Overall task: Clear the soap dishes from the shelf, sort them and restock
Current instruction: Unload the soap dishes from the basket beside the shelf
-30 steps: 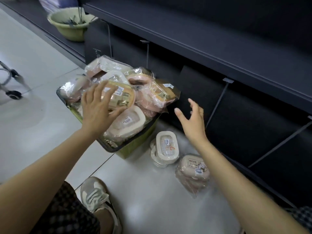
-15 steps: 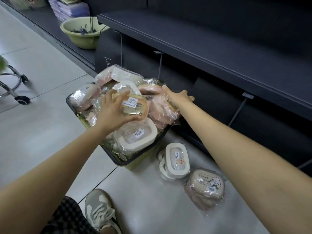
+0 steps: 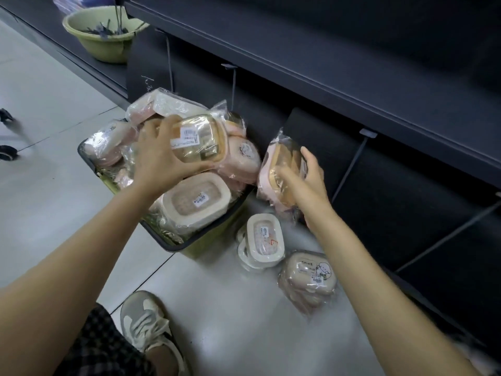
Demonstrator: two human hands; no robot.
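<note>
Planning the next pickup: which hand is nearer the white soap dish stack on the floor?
Right. The right hand holds a wrapped pink dish just above and right of the white stack; the left hand grips a tan dish over the basket, farther away.

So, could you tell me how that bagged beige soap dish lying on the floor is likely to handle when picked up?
The beige soap dish looks like rigid plastic, so probably stiff and light. Its loose, glossy wrap may slip or crinkle under the fingers. Lying flat on the floor, it seems unlikely to roll.
</note>
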